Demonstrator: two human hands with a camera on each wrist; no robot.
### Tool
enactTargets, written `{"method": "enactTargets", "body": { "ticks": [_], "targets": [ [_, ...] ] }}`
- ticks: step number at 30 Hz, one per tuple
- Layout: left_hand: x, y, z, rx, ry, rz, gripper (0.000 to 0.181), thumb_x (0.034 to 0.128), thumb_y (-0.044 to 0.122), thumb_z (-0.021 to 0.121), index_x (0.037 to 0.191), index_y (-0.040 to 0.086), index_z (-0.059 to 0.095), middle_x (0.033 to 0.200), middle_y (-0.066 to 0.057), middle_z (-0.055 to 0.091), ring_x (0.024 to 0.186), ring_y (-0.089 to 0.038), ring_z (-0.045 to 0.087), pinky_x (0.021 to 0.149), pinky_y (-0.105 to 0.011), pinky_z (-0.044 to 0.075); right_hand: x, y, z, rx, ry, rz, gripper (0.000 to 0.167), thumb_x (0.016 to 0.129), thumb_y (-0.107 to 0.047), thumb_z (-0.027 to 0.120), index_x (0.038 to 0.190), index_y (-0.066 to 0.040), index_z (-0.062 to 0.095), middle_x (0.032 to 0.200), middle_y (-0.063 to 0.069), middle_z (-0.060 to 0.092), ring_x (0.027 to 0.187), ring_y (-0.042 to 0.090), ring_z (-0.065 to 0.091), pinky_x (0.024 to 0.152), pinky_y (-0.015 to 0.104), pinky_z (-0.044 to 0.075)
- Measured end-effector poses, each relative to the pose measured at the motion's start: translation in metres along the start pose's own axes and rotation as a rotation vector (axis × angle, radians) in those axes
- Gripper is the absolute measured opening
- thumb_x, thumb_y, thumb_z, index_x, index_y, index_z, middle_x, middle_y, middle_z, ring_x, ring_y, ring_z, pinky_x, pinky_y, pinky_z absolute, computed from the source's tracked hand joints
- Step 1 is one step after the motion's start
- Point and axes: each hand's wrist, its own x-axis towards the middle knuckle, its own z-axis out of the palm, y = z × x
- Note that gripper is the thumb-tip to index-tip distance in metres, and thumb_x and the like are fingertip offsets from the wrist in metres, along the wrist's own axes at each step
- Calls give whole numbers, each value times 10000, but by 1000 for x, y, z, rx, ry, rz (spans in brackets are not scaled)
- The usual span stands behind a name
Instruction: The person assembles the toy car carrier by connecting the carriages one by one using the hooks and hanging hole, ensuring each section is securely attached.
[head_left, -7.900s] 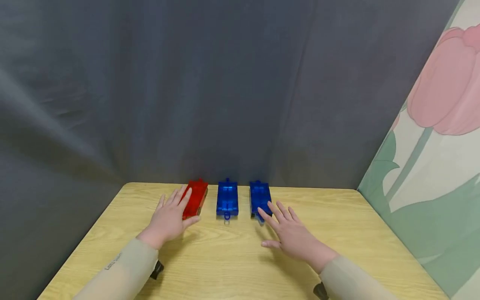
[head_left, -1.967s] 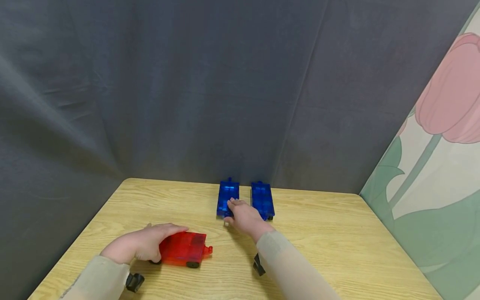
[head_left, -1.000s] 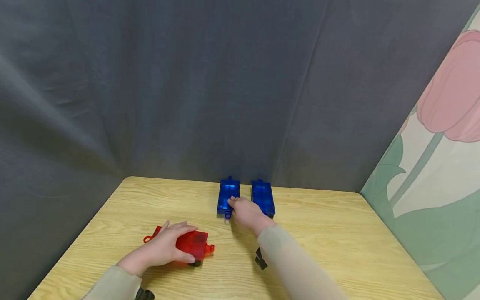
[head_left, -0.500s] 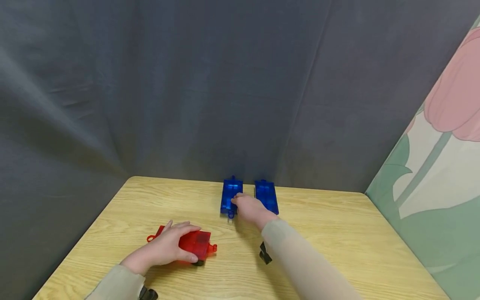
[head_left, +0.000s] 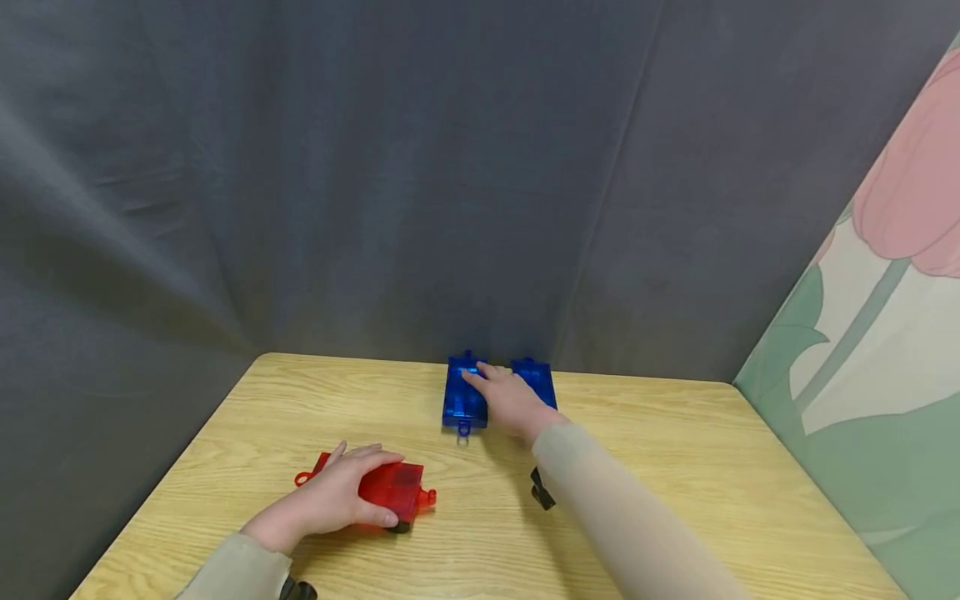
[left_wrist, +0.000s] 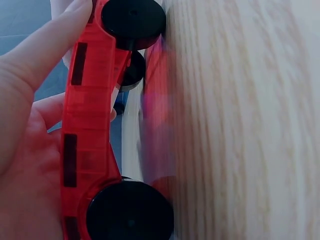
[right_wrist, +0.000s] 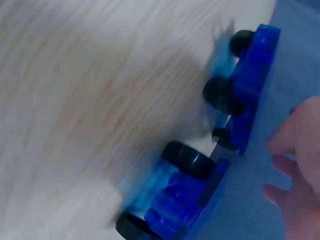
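Note:
The left hand [head_left: 326,498] grips a red translucent wheeled car [head_left: 399,485] at the table's front left, fingers over the far side and thumb on the near side. In the left wrist view the red car [left_wrist: 90,115] stands on its black wheels with the thumb against it. The right hand [head_left: 516,403] hangs over the gap between two blue wheeled cars, the left one [head_left: 461,400] and the right one [head_left: 536,382]. In the right wrist view its fingers are relaxed, apart from the blue cars [right_wrist: 252,80], holding nothing.
The wooden table [head_left: 660,467] meets a dark grey curtain [head_left: 420,183] along its back edge. A tulip-patterned cloth [head_left: 885,375] stands on the right. Both wrists carry small black cameras.
The right hand has lifted off the left blue car, its fingers loosening and moving slightly back. Earlier, the red car came from the back row to the front left; the left hand now keeps still.

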Motion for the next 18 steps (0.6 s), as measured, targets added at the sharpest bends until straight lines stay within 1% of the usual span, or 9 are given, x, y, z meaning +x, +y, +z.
{"method": "enactTargets", "body": {
  "ticks": [3, 6, 8, 11, 13, 18],
  "targets": [
    [0, 1, -1, 2, -1, -1, 814, 708, 492, 856, 1387, 146, 567, 1395, -99, 522, 1357, -389, 365, 1122, -634, 14, 7, 5, 3, -100, 18, -67, 797, 952, 75, 566, 1582, -297, 249, 1628, 95, 177, 1472, 322, 189, 1154, 542, 182],
    [0, 1, 0, 7, -5, 6, 814, 715, 497, 851, 1390, 144, 564, 1403, -110, 514, 1357, -392, 364, 1121, -636, 9, 15, 7, 5, -224, 27, -127, 876, 911, 12, 675, 1586, -316, 223, 1636, 100, 142, 1477, 317, 171, 1155, 544, 170],
    [1, 0, 0, 11, -7, 12, 811, 719, 500, 848, 1390, 144, 565, 1408, -117, 509, 1359, -392, 364, 1121, -634, 7, 19, 7, 6, -292, 15, -150, 943, 871, -14, 730, 1586, -337, 208, 1640, 96, 121, 1480, 313, 159, 1158, 541, 157],
    [1, 0, 0, 12, -9, 20, 804, 723, 498, 846, 1387, 142, 567, 1415, -128, 501, 1359, -393, 364, 1120, -632, 4, 26, 6, 6, -373, -17, -162, 1021, 823, -8, 772, 1581, -377, 196, 1643, 89, 105, 1482, 310, 151, 1162, 533, 145],
    [1, -1, 0, 13, -8, 21, 801, 723, 496, 847, 1386, 143, 569, 1414, -128, 502, 1360, -393, 364, 1120, -633, 4, 30, 5, 5, -404, -43, -159, 1054, 811, -4, 778, 1575, -415, 178, 1647, 75, 89, 1485, 306, 136, 1165, 529, 134],
    [0, -2, 0, 8, -6, 20, 803, 722, 500, 845, 1387, 144, 568, 1414, -125, 502, 1362, -393, 361, 1120, -629, -5, 38, 0, 8, -485, -109, -167, 1068, 816, -101, 789, 1563, -469, 121, 1653, 41, 43, 1492, 295, 102, 1159, 539, 137]
  ]
}}
